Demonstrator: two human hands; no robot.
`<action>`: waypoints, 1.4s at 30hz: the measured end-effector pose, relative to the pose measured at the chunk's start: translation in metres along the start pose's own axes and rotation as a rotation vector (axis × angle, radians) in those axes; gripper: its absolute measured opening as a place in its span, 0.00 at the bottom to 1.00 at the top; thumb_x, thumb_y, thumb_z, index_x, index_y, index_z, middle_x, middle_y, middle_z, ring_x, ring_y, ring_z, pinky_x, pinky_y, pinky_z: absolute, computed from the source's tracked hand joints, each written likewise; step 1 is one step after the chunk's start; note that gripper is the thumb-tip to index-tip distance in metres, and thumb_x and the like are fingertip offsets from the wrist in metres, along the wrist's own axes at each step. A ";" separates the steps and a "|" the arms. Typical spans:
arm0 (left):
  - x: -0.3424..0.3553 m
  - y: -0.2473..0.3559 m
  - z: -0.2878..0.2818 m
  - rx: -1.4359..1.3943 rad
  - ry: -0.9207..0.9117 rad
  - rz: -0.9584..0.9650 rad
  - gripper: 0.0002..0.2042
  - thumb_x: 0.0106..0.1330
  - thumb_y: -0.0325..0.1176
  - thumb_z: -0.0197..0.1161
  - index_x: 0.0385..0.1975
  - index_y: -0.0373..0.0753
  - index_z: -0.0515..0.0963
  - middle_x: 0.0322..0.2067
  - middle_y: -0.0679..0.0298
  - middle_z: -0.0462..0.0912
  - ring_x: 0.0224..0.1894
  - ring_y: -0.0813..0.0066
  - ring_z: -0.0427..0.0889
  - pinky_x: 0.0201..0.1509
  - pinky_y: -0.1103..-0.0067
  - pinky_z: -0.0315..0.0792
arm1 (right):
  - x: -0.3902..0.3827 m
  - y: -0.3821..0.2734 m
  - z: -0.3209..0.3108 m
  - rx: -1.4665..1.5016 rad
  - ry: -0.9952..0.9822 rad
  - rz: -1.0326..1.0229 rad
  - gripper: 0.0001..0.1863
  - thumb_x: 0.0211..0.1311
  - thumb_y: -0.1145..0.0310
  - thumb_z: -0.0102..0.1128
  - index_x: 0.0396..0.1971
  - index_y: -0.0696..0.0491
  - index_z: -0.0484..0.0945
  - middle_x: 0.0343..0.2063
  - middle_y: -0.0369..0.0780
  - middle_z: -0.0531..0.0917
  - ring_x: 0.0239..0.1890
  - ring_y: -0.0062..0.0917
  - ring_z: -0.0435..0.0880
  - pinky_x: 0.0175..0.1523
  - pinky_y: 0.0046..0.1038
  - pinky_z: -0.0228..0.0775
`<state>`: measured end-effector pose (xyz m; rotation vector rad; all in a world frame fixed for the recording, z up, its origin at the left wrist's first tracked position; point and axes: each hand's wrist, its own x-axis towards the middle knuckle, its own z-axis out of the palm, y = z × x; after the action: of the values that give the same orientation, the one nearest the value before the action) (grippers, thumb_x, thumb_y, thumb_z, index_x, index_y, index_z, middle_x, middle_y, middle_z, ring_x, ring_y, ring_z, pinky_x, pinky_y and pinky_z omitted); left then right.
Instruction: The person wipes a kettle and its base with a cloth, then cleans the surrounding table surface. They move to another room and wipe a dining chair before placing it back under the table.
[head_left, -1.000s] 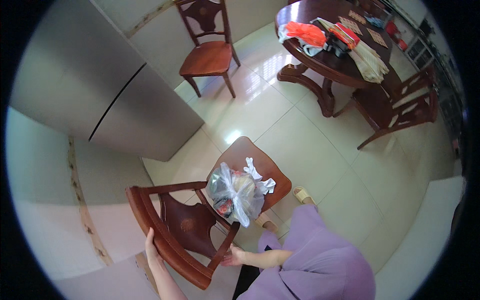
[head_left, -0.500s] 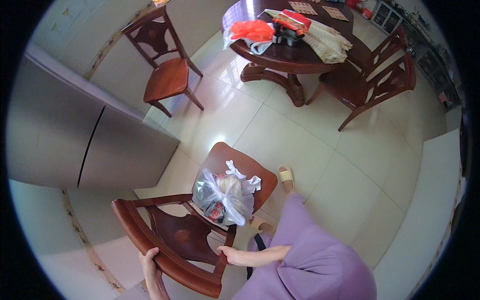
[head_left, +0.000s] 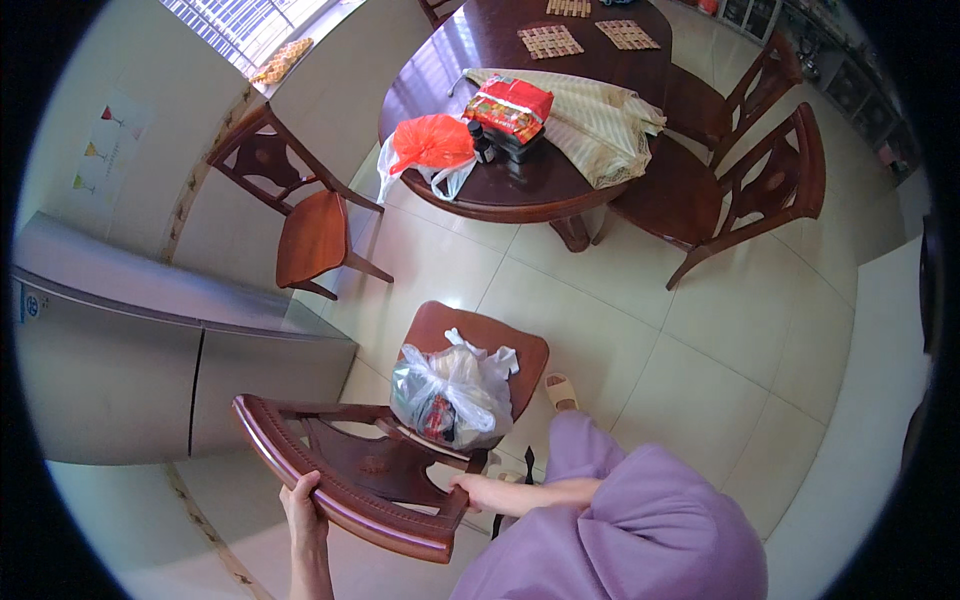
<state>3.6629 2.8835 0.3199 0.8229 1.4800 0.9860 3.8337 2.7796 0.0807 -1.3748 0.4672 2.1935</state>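
A dark reddish wooden chair (head_left: 375,465) stands right in front of me, its backrest toward me. My left hand (head_left: 303,500) grips the top rail of the backrest, thumb over its outer edge. Lower down, my right hand (head_left: 468,490) is closed round the right side post of the same backrest. On the seat (head_left: 440,322) rests a knotted clear plastic bag (head_left: 455,390) with packages inside; its white handles stick up. Neither hand touches the bag.
A round dark table (head_left: 500,205) ahead bears a red package (head_left: 510,108), an orange-and-white bag (head_left: 430,150), a folded umbrella-like striped cloth (head_left: 590,125) and woven mats (head_left: 550,41). Chairs stand left (head_left: 315,240) and right (head_left: 680,200) of it. A grey refrigerator (head_left: 110,370) is at my left.
My view has tilted up and shows more of the table, wall and window. Both hands keep their hold on the chair, and the bag stays on its seat.
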 end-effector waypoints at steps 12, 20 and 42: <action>0.011 -0.107 -0.074 -0.203 -0.126 0.101 0.18 0.53 0.26 0.59 0.44 0.29 0.68 0.36 0.61 0.74 0.36 0.71 0.75 0.42 0.76 0.71 | 0.038 0.027 -0.005 0.308 0.087 -0.288 0.07 0.53 0.67 0.59 0.21 0.49 0.71 0.15 0.34 0.73 0.18 0.25 0.75 0.25 0.34 0.73; 0.006 -0.133 -0.095 -0.333 -0.167 0.127 0.16 0.54 0.24 0.59 0.42 0.30 0.68 0.35 0.61 0.73 0.36 0.72 0.74 0.43 0.78 0.71 | 0.052 0.036 -0.017 0.183 0.121 -0.460 0.08 0.57 0.70 0.51 0.35 0.57 0.67 0.29 0.42 0.77 0.34 0.38 0.77 0.44 0.46 0.69; 0.014 -0.127 -0.113 -0.016 -0.711 0.342 0.29 0.67 0.41 0.50 0.61 0.33 0.50 0.49 0.56 0.69 0.48 0.67 0.73 0.52 0.72 0.69 | 0.029 0.073 -0.043 0.348 -0.074 -1.025 0.19 0.64 0.58 0.44 0.47 0.55 0.67 0.45 0.46 0.75 0.47 0.35 0.75 0.50 0.37 0.70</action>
<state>3.5523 2.8296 0.2020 1.2804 0.7331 0.8193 3.8118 2.7045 0.0377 -0.9951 0.0563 1.2413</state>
